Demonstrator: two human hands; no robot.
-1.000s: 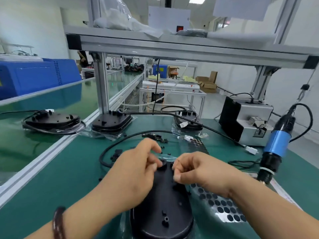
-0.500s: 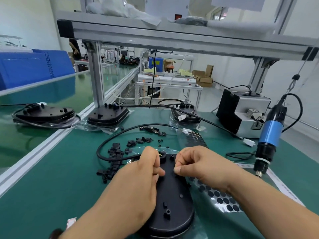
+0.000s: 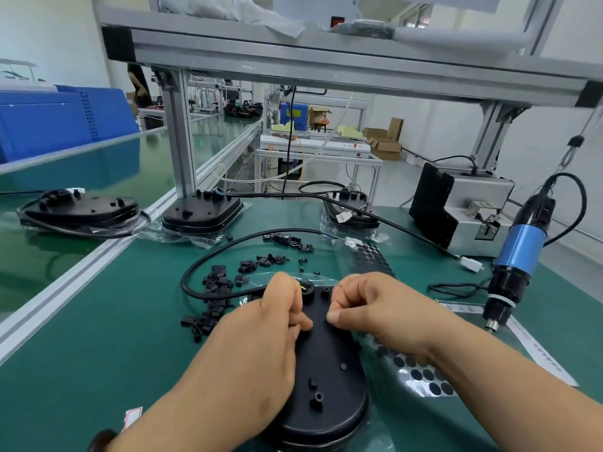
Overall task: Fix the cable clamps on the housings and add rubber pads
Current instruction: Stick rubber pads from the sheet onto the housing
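A black oval housing (image 3: 329,383) lies on the green mat in front of me, its black cable (image 3: 208,256) looping off to the left. My left hand (image 3: 261,340) rests on the housing's left side with its fingers curled near the cable entry. My right hand (image 3: 368,308) hovers over the far right of the housing, thumb and fingers pinched together; what they pinch is too small to see. Loose black cable clamps (image 3: 218,288) lie scattered to the left. A sheet of round black rubber pads (image 3: 414,373) lies under my right wrist.
A blue electric screwdriver (image 3: 518,256) hangs at the right, in front of a grey screw feeder box (image 3: 463,210). Three more housings (image 3: 202,213) sit along the back near the aluminium frame post (image 3: 179,135). A second pad sheet (image 3: 365,252) lies further back.
My view has tilted down and closer to the bench. Both hands have stayed over the far end of the housing, fingers working close together; the left fingers have curled lower onto it.
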